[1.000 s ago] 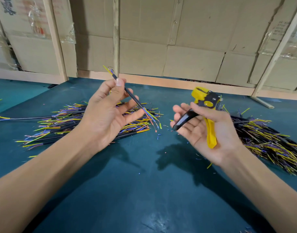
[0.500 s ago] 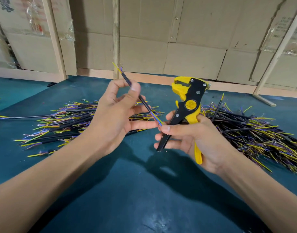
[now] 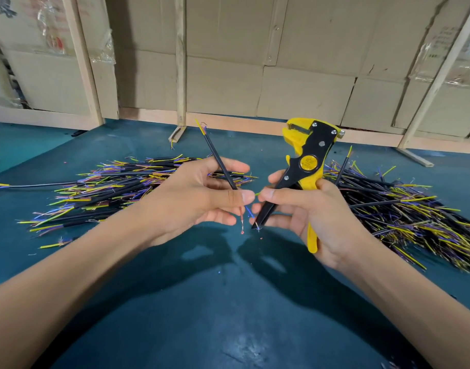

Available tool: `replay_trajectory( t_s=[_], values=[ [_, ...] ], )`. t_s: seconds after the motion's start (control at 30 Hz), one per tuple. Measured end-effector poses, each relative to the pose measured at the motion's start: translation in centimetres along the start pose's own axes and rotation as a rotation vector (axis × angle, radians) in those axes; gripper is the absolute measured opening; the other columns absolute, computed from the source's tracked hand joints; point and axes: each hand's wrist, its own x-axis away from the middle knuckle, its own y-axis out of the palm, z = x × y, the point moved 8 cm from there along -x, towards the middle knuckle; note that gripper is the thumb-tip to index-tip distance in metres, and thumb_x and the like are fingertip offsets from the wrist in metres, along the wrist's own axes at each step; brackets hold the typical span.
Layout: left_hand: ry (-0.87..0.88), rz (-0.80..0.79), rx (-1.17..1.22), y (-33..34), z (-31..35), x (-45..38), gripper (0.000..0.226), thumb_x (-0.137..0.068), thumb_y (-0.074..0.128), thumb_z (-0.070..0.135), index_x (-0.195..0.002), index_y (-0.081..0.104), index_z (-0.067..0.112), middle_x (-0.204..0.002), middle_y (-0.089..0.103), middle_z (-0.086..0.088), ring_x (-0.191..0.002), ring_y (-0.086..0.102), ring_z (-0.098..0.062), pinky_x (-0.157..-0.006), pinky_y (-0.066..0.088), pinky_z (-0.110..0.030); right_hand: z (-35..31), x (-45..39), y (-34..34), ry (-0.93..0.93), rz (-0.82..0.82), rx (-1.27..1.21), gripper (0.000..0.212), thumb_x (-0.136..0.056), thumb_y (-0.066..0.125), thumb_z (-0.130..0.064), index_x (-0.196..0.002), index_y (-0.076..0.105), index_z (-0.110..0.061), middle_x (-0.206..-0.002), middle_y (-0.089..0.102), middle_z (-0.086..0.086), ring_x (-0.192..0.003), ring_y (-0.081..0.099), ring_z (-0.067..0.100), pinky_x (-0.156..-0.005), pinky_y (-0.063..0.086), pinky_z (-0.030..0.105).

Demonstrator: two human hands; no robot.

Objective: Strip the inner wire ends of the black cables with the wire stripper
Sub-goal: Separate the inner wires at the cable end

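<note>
My left hand (image 3: 201, 198) pinches a short black cable (image 3: 217, 158) between thumb and fingers; the cable slants up and away, with yellow and purple inner wires at its far tip. Its near end fans out below my fingers into pink, blue and yellow-green inner wires (image 3: 244, 214). My right hand (image 3: 308, 209) holds the yellow and black wire stripper (image 3: 307, 155) upright, jaws at the top, handles in my palm. My right thumb tip meets my left thumb tip at the yellow-green wire. Both hands hover above the table between two cable heaps.
A heap of black cables with coloured ends (image 3: 116, 187) lies on the teal table (image 3: 228, 315) to the left, a larger heap (image 3: 404, 209) to the right. Small insulation scraps dot the table. Cardboard panels and wooden posts (image 3: 180, 62) stand behind the table.
The right hand turned the stripper upright and brought it towards the left hand. The two hands moved together and lower, and their thumb tips now meet at the cable's near wires.
</note>
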Motion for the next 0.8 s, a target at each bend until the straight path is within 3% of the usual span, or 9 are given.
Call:
replay_trajectory(
  t_s=[0.2,0.3,0.4,0.53,0.67,0.8],
  values=[
    [-0.039,-0.007,0.047,-0.3,0.2,0.2,0.051,-0.071,0.086,0.016,-0.120,0.070,0.020,-0.086,0.072,-0.010,-0.070,0.068,-0.019,-0.064,0.056,-0.029,-0.1,-0.2,-0.1,-0.012,-0.032,0.011,0.016,-0.079,0.077,-0.004,-0.092,0.069,-0.006,-0.080,0.066,0.020,-0.073,0.071,0.043,-0.069,0.060,0.051],
    [0.030,0.093,0.269,-1.2,1.0,0.1,0.055,-0.071,0.083,0.014,-0.124,0.067,0.015,-0.086,0.072,-0.007,-0.067,0.065,-0.014,-0.060,0.054,-0.027,0.5,0.0,0.2,0.040,-0.058,-0.046,0.016,-0.080,0.075,-0.016,-0.090,0.068,-0.005,-0.081,0.066,0.022,-0.072,0.070,0.043,-0.067,0.059,0.052],
    [0.103,0.176,0.507,-1.9,1.7,0.1,0.043,-0.073,0.077,0.013,-0.116,0.068,0.015,-0.084,0.071,-0.004,-0.066,0.061,-0.012,-0.059,0.052,-0.025,1.3,0.5,1.4,0.065,-0.161,-0.051,0.011,-0.084,0.069,-0.013,-0.089,0.065,-0.004,-0.080,0.064,0.024,-0.072,0.068,0.043,-0.068,0.058,0.055],
    [0.173,0.222,0.653,-2.2,2.3,0.2,0.034,-0.077,0.074,0.012,-0.110,0.064,0.017,-0.085,0.070,-0.002,-0.066,0.062,-0.009,-0.062,0.053,-0.025,1.8,1.4,3.0,0.042,-0.310,0.062,0.005,-0.089,0.066,-0.010,-0.091,0.064,-0.006,-0.081,0.064,0.024,-0.071,0.068,0.042,-0.070,0.058,0.054],
    [0.192,0.272,0.660,-2.7,2.6,0.3,0.035,-0.080,0.074,0.015,-0.112,0.059,0.021,-0.084,0.069,0.003,-0.066,0.064,-0.007,-0.078,0.059,-0.036,1.5,1.9,3.7,-0.013,-0.327,0.169,0.004,-0.090,0.066,-0.012,-0.091,0.066,-0.007,-0.082,0.067,0.024,-0.072,0.070,0.043,-0.068,0.060,0.050],
    [0.257,0.283,0.612,-2.3,3.1,0.8,0.034,-0.078,0.075,0.012,-0.109,0.063,0.020,-0.085,0.073,0.000,-0.068,0.067,-0.011,-0.081,0.060,-0.041,1.5,2.0,4.1,-0.024,-0.331,0.179,0.004,-0.090,0.065,-0.012,-0.089,0.067,-0.008,-0.081,0.066,0.024,-0.073,0.069,0.043,-0.070,0.059,0.053]
  ],
)
